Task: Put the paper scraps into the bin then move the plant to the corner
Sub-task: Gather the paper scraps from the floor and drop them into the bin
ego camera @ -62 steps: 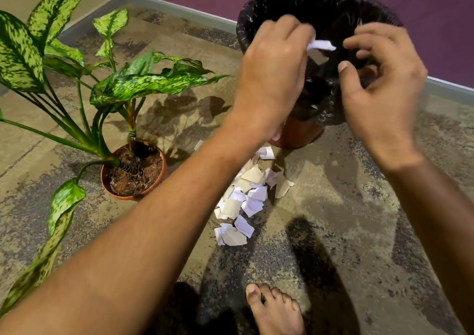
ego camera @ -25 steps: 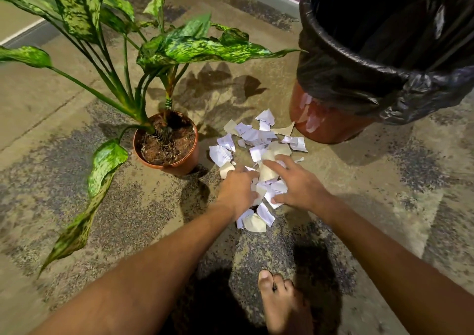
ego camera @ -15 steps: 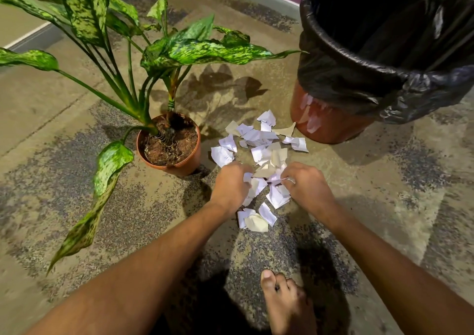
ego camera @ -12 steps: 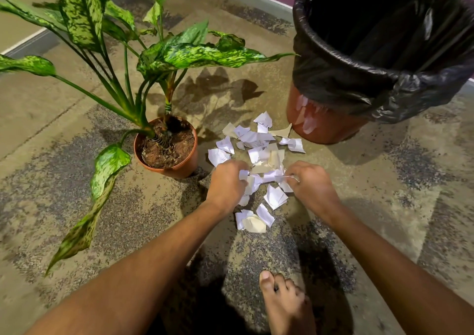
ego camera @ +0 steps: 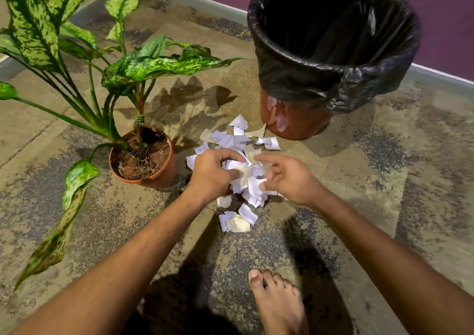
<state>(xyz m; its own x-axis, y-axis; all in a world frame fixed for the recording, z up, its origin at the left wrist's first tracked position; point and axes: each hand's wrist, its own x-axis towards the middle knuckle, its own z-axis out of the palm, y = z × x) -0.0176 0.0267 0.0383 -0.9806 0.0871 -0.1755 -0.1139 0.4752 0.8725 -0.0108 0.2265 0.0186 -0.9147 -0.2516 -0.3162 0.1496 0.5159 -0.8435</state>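
1 plant (ego camera: pixel 123 62) in 1 orange pot (ego camera: pixel 154 178), at 9 o'clock of the scraps. 1 bin (ego camera: pixel 295 124) w/ 1 black liner (ego camera: pixel 295 78), at 1 o'clock of them. Paper scraps (ego camera: pixel 241 139): approx. two dozen, heaped so no exact count; 2 hands in the heap, left hand (ego camera: pixel 210 175) & right hand (ego camera: pixel 289 178), plus 1 bare foot (ego camera: pixel 279 306) at 6 o'clock.

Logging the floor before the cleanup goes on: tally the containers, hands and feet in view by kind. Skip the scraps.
Bin: 1
Plant pot: 1
Hands: 2, left hand and right hand
Bare foot: 1
Total: 5
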